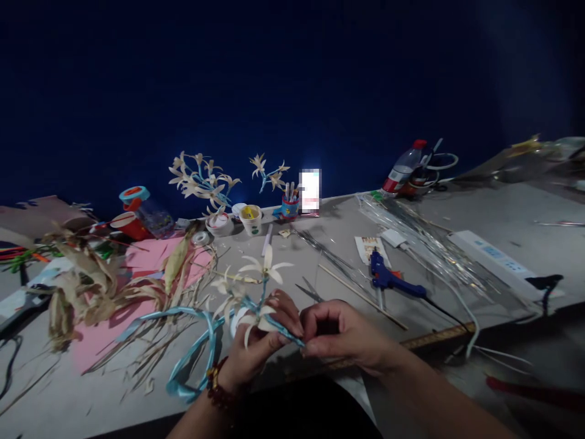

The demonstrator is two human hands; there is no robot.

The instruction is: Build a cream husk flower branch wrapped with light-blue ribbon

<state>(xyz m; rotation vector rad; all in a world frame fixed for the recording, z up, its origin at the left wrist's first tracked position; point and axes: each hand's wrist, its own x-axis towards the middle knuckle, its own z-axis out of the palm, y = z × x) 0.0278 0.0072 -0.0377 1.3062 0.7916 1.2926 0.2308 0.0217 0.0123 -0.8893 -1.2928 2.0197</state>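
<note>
Near the front edge of the table, a spray of cream artificial flowers [267, 268] on a stem wrapped in light blue is held between both hands. My left hand [258, 347], with a beaded bracelet at the wrist, is closed round the stem just below the blooms. At the stem's lower end, my right hand [338, 332] pinches the blue-wrapped tip between thumb and fingers. A light blue ribbon [212, 347] loops over the table left of my left hand. Scissors [309, 292] lie just beyond my hands, partly hidden.
Dried husks [91, 280] spread over pink paper [98, 341] on the left. Finished-looking flower sprays [203, 177] stand at the back beside a paper cup [251, 221]. On the right lie a blue glue gun [395, 280], a wooden stick [365, 299], wires [331, 256] and a white cable [457, 292].
</note>
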